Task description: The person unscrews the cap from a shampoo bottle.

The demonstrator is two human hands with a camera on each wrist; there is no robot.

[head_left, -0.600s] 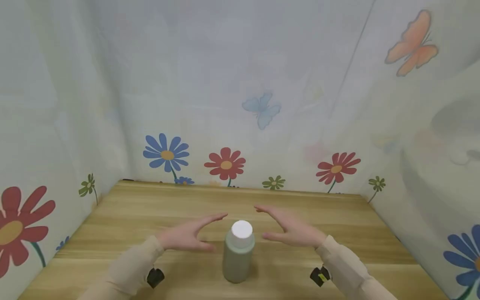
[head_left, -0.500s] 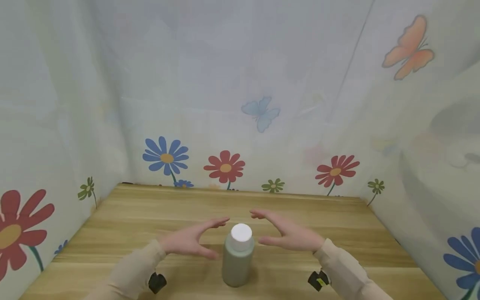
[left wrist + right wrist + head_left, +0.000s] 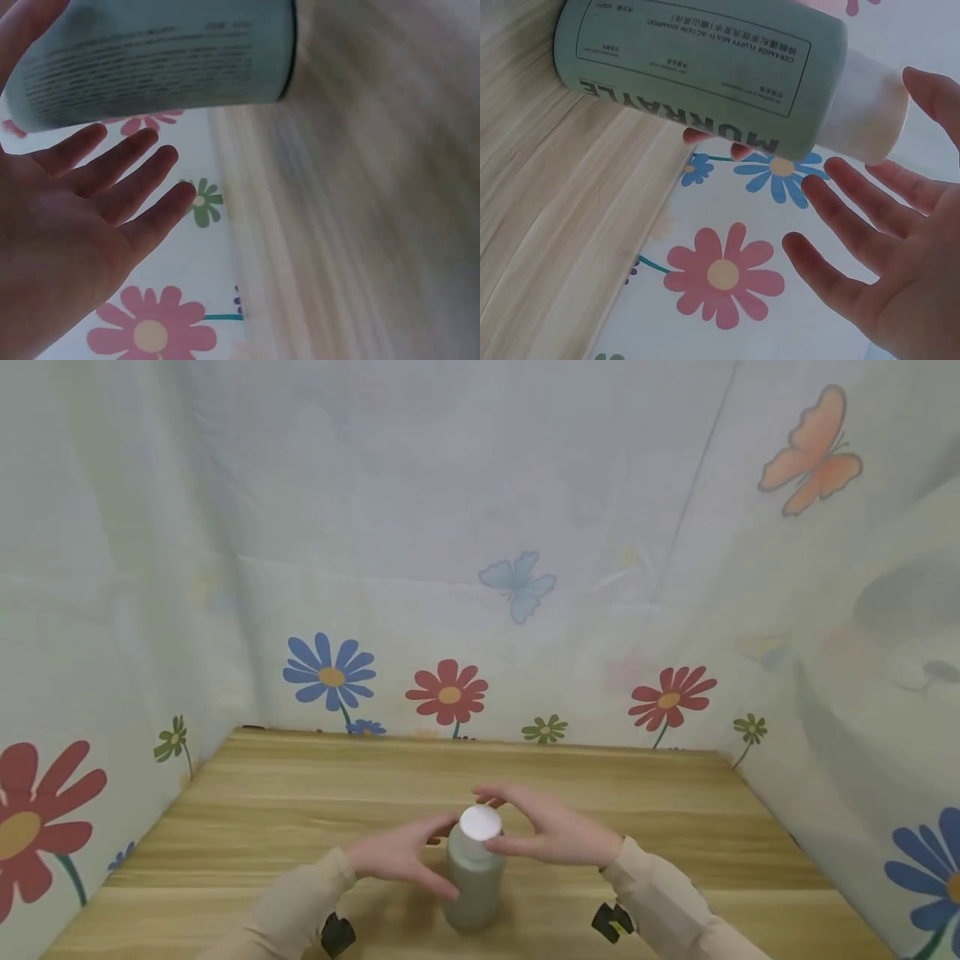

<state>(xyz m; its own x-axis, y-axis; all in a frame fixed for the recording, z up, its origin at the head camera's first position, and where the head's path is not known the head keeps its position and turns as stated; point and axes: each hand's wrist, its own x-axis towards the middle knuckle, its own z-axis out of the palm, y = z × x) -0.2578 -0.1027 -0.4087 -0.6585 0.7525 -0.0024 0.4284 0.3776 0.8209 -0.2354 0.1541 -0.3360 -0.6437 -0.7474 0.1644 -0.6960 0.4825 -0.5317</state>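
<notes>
A pale green shampoo bottle point(image 3: 474, 893) with a white cap point(image 3: 481, 821) stands upright on the wooden table. My left hand point(image 3: 397, 857) is at the left of its body, thumb in front and fingers behind. In the left wrist view the fingers of that hand point(image 3: 120, 176) are spread and apart from the printed side of the bottle point(image 3: 157, 64). My right hand point(image 3: 562, 833) surrounds the cap from the right with its fingers loosely bent. The right wrist view shows the thumb close to the cap point(image 3: 862, 105); whether it touches is unclear.
The wooden table point(image 3: 337, 768) reaches back to a pale curtain point(image 3: 420, 527) printed with flowers and butterflies. The same kind of cloth flanks the table on both sides. A dark wrist device point(image 3: 613, 922) sits below the right sleeve, another point(image 3: 337, 935) below the left.
Both hands have moved inward to the bottle: the left to its body, the right to its cap. The bottle stands in the same spot.
</notes>
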